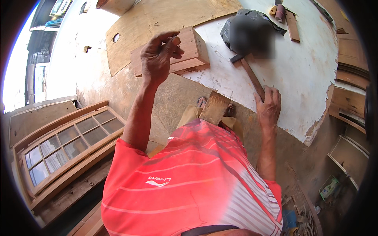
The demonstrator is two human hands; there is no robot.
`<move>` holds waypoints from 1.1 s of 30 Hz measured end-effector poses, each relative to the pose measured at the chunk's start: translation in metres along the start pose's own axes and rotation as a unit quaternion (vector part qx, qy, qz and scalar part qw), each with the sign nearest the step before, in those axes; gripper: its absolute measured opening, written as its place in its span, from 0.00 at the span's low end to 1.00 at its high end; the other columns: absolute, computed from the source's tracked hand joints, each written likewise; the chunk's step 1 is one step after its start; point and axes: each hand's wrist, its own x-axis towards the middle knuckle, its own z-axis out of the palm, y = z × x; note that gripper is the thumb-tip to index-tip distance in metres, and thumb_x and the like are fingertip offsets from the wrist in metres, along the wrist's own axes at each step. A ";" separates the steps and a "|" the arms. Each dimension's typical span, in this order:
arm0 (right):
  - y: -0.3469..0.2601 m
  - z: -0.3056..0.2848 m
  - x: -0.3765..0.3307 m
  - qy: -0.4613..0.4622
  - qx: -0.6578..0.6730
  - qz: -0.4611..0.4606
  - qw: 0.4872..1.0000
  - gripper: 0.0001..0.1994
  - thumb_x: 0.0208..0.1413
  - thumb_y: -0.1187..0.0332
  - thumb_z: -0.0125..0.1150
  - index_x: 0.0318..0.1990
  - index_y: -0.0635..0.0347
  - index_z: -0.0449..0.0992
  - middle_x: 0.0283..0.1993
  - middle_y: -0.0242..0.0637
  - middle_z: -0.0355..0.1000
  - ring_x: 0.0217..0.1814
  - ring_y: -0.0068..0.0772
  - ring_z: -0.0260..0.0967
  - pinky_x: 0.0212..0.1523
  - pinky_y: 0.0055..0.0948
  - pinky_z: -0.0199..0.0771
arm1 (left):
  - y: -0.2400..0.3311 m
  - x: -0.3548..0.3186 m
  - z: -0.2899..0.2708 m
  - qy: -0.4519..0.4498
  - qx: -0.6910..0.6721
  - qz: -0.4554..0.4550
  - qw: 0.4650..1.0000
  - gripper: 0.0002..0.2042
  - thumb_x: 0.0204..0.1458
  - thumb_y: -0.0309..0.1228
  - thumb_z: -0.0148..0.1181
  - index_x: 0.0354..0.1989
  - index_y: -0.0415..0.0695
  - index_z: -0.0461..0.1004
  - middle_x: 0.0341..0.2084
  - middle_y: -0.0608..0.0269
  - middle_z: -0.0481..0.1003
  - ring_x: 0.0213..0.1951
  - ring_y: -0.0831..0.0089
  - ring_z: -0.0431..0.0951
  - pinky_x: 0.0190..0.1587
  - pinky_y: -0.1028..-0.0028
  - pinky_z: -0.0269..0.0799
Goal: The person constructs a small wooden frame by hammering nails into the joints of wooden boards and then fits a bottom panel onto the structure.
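My left hand (157, 59) is raised over a long reddish-brown wooden box (193, 45). Its fingers are curled in toward the thumb, and whatever they may pinch is too small to make out. On the right, my right hand (269, 104) closes on the handle end of a hammer (252, 78). The hammer lies aslant over the white board, its dark head pointing away from me. Just beyond that head sits a crumpled black plastic bag (226, 34), partly covered by a blurred patch.
A plywood sheet (130, 49) with a round hole lies beneath the box on the worn white board (303, 84). Far right are a wood strip (292, 26) and a dull red roll (280, 13). A paned wooden window frame (65, 135) leans at left.
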 end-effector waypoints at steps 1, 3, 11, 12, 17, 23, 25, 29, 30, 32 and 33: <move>0.000 0.002 0.001 -0.012 -0.001 0.001 1.000 0.21 0.53 0.68 0.74 0.53 0.62 0.73 0.54 0.47 0.70 0.56 0.54 0.71 0.54 0.50 0.74 | 0.002 0.005 -0.002 -0.012 0.012 -0.029 0.999 0.10 0.63 0.29 0.66 0.51 0.41 0.81 0.33 0.66 0.81 0.30 0.80 0.80 0.30 0.79 0.76; -0.005 0.000 0.001 -0.035 0.015 0.027 0.999 0.17 0.57 0.68 0.71 0.50 0.63 0.73 0.52 0.49 0.70 0.52 0.57 0.72 0.51 0.51 0.74 | 0.001 0.012 -0.001 -0.017 0.074 -0.046 0.996 0.09 0.62 0.29 0.68 0.49 0.42 0.82 0.32 0.68 0.81 0.30 0.82 0.78 0.31 0.80 0.75; -0.053 -0.043 -0.017 -0.101 0.283 0.174 0.938 0.18 0.67 0.55 0.63 0.44 0.66 0.74 0.32 0.42 0.72 0.35 0.40 0.73 0.36 0.42 0.72 | -0.012 0.026 0.004 -0.036 0.084 -0.030 0.995 0.07 0.59 0.30 0.71 0.43 0.46 0.84 0.29 0.72 0.81 0.28 0.84 0.75 0.32 0.79 0.73; -0.064 -0.050 -0.016 -0.116 0.328 0.209 0.914 0.20 0.67 0.53 0.63 0.44 0.65 0.74 0.29 0.39 0.71 0.34 0.35 0.72 0.35 0.40 0.72 | -0.010 0.027 0.006 -0.036 0.081 -0.039 0.995 0.06 0.59 0.30 0.71 0.43 0.45 0.84 0.30 0.72 0.81 0.28 0.84 0.75 0.32 0.79 0.73; -0.103 -0.057 -0.004 -0.070 0.422 0.177 0.886 0.19 0.67 0.54 0.65 0.45 0.64 0.73 0.22 0.27 0.66 0.22 0.17 0.63 0.23 0.25 0.64 | -0.014 0.030 0.004 -0.048 0.104 -0.038 0.993 0.06 0.60 0.30 0.70 0.42 0.44 0.84 0.31 0.72 0.81 0.31 0.85 0.75 0.34 0.80 0.73; -0.121 -0.076 0.027 -0.063 0.354 0.053 0.932 0.17 0.68 0.60 0.62 0.53 0.65 0.74 0.29 0.34 0.71 0.29 0.26 0.70 0.33 0.32 0.73 | -0.020 0.029 0.009 -0.033 0.084 -0.011 0.996 0.06 0.61 0.31 0.69 0.43 0.43 0.84 0.32 0.70 0.82 0.34 0.84 0.76 0.38 0.79 0.74; -0.133 -0.087 0.036 -0.072 0.327 0.028 0.942 0.18 0.68 0.61 0.62 0.57 0.65 0.73 0.33 0.38 0.73 0.34 0.29 0.72 0.37 0.33 0.75 | -0.017 0.028 0.009 -0.035 0.110 0.017 0.993 0.07 0.61 0.31 0.69 0.44 0.43 0.84 0.33 0.69 0.82 0.34 0.84 0.77 0.38 0.79 0.75; -0.148 -0.097 0.052 -0.065 0.281 -0.029 0.957 0.19 0.68 0.63 0.62 0.60 0.64 0.72 0.40 0.40 0.76 0.38 0.30 0.75 0.41 0.33 0.76 | -0.017 0.023 0.009 -0.022 0.130 0.044 0.990 0.08 0.61 0.32 0.69 0.44 0.43 0.84 0.32 0.67 0.83 0.33 0.83 0.78 0.37 0.78 0.76; -0.149 -0.098 0.052 -0.075 0.313 -0.019 0.946 0.19 0.69 0.63 0.62 0.61 0.64 0.72 0.41 0.39 0.76 0.39 0.28 0.75 0.40 0.32 0.76 | -0.020 0.024 0.008 -0.019 0.139 0.058 0.988 0.08 0.60 0.32 0.69 0.44 0.43 0.85 0.31 0.66 0.84 0.33 0.83 0.78 0.37 0.77 0.76; -0.150 -0.101 0.053 -0.095 0.376 0.003 0.922 0.20 0.70 0.62 0.60 0.62 0.64 0.71 0.41 0.37 0.77 0.39 0.26 0.74 0.39 0.30 0.76 | -0.021 0.025 0.008 -0.018 0.143 0.070 0.987 0.09 0.60 0.32 0.69 0.44 0.43 0.85 0.31 0.66 0.84 0.32 0.82 0.79 0.37 0.77 0.76; -0.150 -0.102 0.053 -0.103 0.425 -0.004 0.899 0.20 0.70 0.62 0.59 0.63 0.64 0.71 0.41 0.36 0.76 0.39 0.24 0.73 0.38 0.29 0.75 | -0.020 0.025 0.007 -0.018 0.139 0.067 0.988 0.09 0.60 0.33 0.69 0.44 0.42 0.85 0.31 0.65 0.84 0.32 0.82 0.79 0.37 0.76 0.76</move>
